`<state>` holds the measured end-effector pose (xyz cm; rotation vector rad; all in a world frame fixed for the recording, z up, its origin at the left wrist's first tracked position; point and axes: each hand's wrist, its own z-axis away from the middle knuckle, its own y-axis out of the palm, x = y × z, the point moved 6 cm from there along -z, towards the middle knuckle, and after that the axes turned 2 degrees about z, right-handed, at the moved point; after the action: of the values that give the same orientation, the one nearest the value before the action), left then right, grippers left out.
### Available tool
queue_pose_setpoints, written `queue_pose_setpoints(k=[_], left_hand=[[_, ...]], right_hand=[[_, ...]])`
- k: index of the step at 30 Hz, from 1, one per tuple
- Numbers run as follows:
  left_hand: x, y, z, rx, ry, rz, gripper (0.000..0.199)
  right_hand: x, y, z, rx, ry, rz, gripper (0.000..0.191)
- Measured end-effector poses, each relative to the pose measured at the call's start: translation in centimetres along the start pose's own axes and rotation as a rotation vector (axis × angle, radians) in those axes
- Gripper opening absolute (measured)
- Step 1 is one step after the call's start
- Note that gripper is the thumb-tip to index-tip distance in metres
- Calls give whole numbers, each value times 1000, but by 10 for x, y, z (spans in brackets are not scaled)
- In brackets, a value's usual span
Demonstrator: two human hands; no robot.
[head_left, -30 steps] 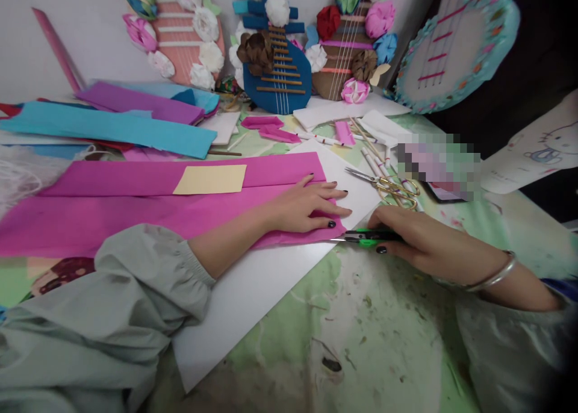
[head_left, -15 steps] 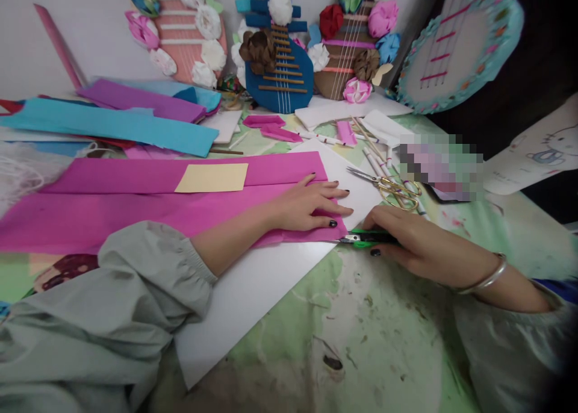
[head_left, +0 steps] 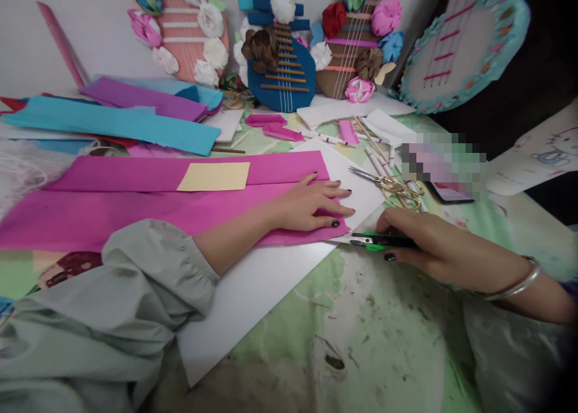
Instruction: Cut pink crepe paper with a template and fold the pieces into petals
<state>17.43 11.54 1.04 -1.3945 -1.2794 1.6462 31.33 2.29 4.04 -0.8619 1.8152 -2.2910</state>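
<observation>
My left hand (head_left: 309,205) lies flat with spread fingers on the right end of the folded pink paper (head_left: 135,211), pressing it against a white sheet (head_left: 253,292). My right hand (head_left: 428,244) is closed around the black and green handles of a pair of scissors (head_left: 370,240). Their blades point left and reach the lower right corner of the pink paper, near my left thumb. A small cream paper rectangle (head_left: 214,177) rests on the pink paper's upper fold. Gold-handled scissors (head_left: 397,191) lie apart, just beyond my right hand.
Several decorated paper instruments (head_left: 280,64) stand along the back. Blue paper strips (head_left: 112,124) and a purple strip (head_left: 144,98) are piled at the left. Marker pens (head_left: 379,160) and a phone (head_left: 451,191) lie at the right. A green patterned cloth (head_left: 374,341) covers the table.
My right hand and its scissors have shifted right, so more of the blades shows outside the pink paper's corner. My left hand keeps its place on the paper.
</observation>
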Motion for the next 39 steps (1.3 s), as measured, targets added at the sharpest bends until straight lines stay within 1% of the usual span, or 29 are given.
queue_pose_setpoints(k=[5,13,22,28,31,39], left_hand=[[0,0,0,-6,4,5,38],[0,0,-1,3,1,-10,38],[0,0,0,-2,10,-26,40],[-2,3,0,14,18,-51,41],[-2,5,0,31,20,-71,44],[-4,5,-1,63,10,-132,44]], right_hand=[[6,3,-6,-7,-13,-9,11],[19,8,-13,17,-17,-26,9],[14,6,-4,105,-11,-30,6],[9,6,-5,77,4,-45,10],[12,8,-8,62,-17,-36,11],[24,11,-14,27,-46,-4,13]])
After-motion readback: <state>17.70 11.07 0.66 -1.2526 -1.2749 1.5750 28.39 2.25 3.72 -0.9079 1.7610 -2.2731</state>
